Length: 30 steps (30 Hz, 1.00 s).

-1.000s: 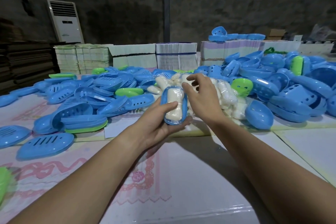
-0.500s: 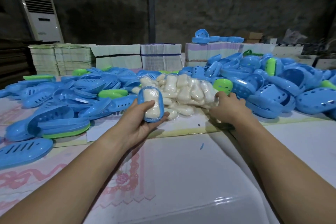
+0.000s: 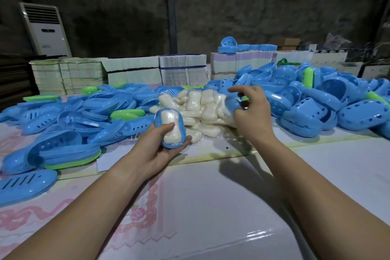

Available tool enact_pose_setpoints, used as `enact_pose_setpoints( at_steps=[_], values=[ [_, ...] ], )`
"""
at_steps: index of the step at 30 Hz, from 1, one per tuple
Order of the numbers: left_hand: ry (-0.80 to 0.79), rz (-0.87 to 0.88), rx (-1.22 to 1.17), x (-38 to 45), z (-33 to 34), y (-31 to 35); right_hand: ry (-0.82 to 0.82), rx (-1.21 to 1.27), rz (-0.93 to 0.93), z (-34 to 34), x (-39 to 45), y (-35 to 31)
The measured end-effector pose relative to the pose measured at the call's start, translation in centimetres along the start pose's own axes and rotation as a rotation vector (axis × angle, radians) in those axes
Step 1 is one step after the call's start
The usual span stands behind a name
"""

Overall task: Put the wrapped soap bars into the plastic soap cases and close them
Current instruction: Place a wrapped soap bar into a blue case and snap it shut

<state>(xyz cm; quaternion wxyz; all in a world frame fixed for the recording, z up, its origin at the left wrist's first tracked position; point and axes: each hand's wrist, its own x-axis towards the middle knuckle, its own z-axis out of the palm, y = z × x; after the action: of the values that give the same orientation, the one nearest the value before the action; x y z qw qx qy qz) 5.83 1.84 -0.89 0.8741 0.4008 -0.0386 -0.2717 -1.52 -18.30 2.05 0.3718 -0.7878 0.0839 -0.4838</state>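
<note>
My left hand [image 3: 157, 145] holds a blue soap case base [image 3: 167, 126] with a wrapped white soap bar [image 3: 172, 127] lying in it, above the table's middle. My right hand [image 3: 252, 113] is raised to the right of it, fingers closed on a blue case piece [image 3: 233, 104] that shows blurred at its palm. Behind both hands lies a heap of wrapped soap bars [image 3: 197, 103] in clear film.
Blue slotted case lids with a few green ones [image 3: 63, 118] are piled on the left. Blue perforated case bases [image 3: 316, 99] are heaped on the right. Stacks of flat cartons [image 3: 130, 74] line the back edge. The white table [image 3: 211, 207] lies in front of me.
My right hand has left the blue pile at the right, lifted with a blue case piece and come back toward the left hand. The left hand keeps holding the filled base.
</note>
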Motion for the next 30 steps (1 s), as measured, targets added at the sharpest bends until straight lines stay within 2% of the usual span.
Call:
enact_pose_setpoints(
  at_steps=[2,4,5,7,9,13,17,23,27,30],
  values=[
    [-0.013,-0.034,-0.008,-0.2,0.3,-0.1,0.0,0.438,0.133,0.2,-0.1,-1.1],
    [-0.016,-0.058,-0.05,-0.3,0.6,-0.2,-0.08,0.869,0.384,0.5,-0.2,-1.8],
    [-0.028,-0.069,-0.075,-0.3,0.7,-0.2,-0.135,1.025,0.496,0.9,-0.3,-2.0],
    [-0.085,-0.103,-0.092,-0.4,0.9,-0.4,-0.224,1.152,0.648,1.6,-0.8,-2.2],
    [-0.124,-0.117,-0.045,-0.4,1.0,-0.7,-0.238,1.054,0.699,2.4,-1.2,-2.0],
    [-0.091,-0.075,-0.016,-0.5,1.4,-1.4,-0.216,0.617,0.653,3.6,-1.8,-0.8],
    [-0.068,-0.046,-0.019,-0.5,1.3,-1.0,-0.377,0.336,0.514,4.7,-2.6,0.0],
    [-0.04,0.003,0.062,-0.5,0.9,-0.8,-0.563,0.03,0.421,4.3,-2.3,0.3],
    [-0.042,0.016,0.039,-0.6,1.0,-0.7,-0.581,-0.105,0.28,3.9,-2.4,-0.3],
    [-0.06,0.018,0.056,-0.6,1.0,-0.7,-0.447,0.068,0.286,3.4,-2.1,-0.8]
  ],
)
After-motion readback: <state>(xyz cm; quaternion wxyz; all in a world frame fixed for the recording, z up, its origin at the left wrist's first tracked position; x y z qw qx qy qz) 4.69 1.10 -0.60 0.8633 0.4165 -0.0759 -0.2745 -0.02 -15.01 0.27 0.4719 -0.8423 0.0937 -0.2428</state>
